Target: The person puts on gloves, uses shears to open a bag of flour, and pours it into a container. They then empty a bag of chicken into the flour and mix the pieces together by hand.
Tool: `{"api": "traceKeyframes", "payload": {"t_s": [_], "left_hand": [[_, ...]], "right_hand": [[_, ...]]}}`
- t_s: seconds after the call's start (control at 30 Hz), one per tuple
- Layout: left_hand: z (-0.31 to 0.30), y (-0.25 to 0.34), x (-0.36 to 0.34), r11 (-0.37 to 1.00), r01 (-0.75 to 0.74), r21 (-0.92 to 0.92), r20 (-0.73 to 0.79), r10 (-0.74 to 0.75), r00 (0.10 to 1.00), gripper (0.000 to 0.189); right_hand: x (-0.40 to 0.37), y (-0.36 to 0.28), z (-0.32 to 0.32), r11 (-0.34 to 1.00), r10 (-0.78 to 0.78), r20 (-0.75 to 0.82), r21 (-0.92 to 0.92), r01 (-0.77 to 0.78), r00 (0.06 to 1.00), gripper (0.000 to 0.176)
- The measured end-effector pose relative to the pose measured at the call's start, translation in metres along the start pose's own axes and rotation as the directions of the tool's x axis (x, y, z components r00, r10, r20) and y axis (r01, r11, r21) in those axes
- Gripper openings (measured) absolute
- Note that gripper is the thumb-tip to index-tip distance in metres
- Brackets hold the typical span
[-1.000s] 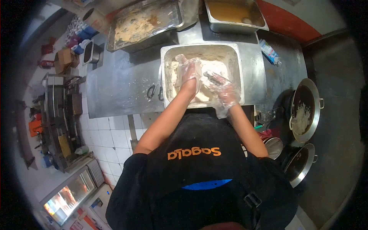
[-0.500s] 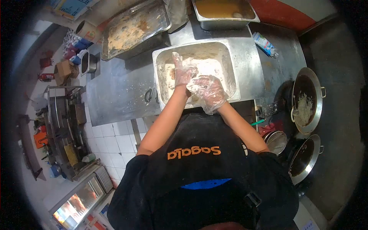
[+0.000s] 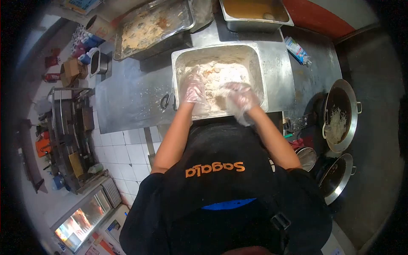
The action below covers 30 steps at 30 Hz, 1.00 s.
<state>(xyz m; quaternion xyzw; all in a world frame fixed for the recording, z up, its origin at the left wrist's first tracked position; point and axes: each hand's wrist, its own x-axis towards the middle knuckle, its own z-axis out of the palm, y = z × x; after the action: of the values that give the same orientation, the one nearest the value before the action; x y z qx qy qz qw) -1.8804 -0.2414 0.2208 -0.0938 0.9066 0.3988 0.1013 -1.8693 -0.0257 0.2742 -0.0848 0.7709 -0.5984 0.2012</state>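
Observation:
A deep metal pan (image 3: 264,80) of white flour (image 3: 231,74) stands in front of me, with small floured lumps scattered in it. My left hand (image 3: 194,89), in a clear plastic glove, reaches into the left side of the pan. Its fingers are stretched out and dusted with flour. Over the right side is my right hand (image 3: 242,97), gloved the same way, with its fingers smeared by motion. Some browner coated bits (image 3: 209,72) show on the flour between and beyond the hands.
At the back left is a large tray (image 3: 170,30) crusted with flour. A pan of brownish liquid (image 3: 256,10) stands at the back. Two woks (image 3: 352,127) of dark liquid are on the right, the farther one with pale bits. Scissors (image 3: 165,101) lie left of the flour pan.
My hands were close together over the middle of the pan. Now they are apart, the left lower at the left side and the right shifted slightly right.

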Motion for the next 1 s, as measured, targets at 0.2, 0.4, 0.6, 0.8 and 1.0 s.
{"api": "traceKeyframes", "payload": {"t_s": [0.2,0.4,0.6,0.8,1.0], "left_hand": [[-0.011,0.057,-0.026,0.79,-0.071,0.609,0.232,-0.092,0.968,0.04],[0.033,-0.02,0.014,0.98,0.181,0.089,0.397,-0.201,0.895,0.047],[0.003,0.006,-0.004,0.982,-0.107,-0.156,0.192,0.136,0.972,0.036],[0.008,0.026,-0.018,0.645,-0.473,0.6,0.524,0.13,0.842,0.03],[0.019,0.012,-0.007,0.762,0.514,-0.394,0.52,-0.277,0.808,0.03]], "right_hand": [[0.057,0.054,-0.004,0.317,0.32,0.375,-0.908,0.275,0.87,0.033],[0.058,0.065,0.026,0.959,0.215,0.078,-0.207,-0.195,0.974,0.033],[0.041,0.015,-0.018,0.714,0.491,0.194,0.47,-0.52,0.849,0.031],[0.045,0.064,0.002,0.885,0.444,0.302,-0.293,-0.361,0.844,0.029],[0.055,0.065,0.031,0.746,0.498,0.233,0.374,-0.55,0.835,0.021]]}}
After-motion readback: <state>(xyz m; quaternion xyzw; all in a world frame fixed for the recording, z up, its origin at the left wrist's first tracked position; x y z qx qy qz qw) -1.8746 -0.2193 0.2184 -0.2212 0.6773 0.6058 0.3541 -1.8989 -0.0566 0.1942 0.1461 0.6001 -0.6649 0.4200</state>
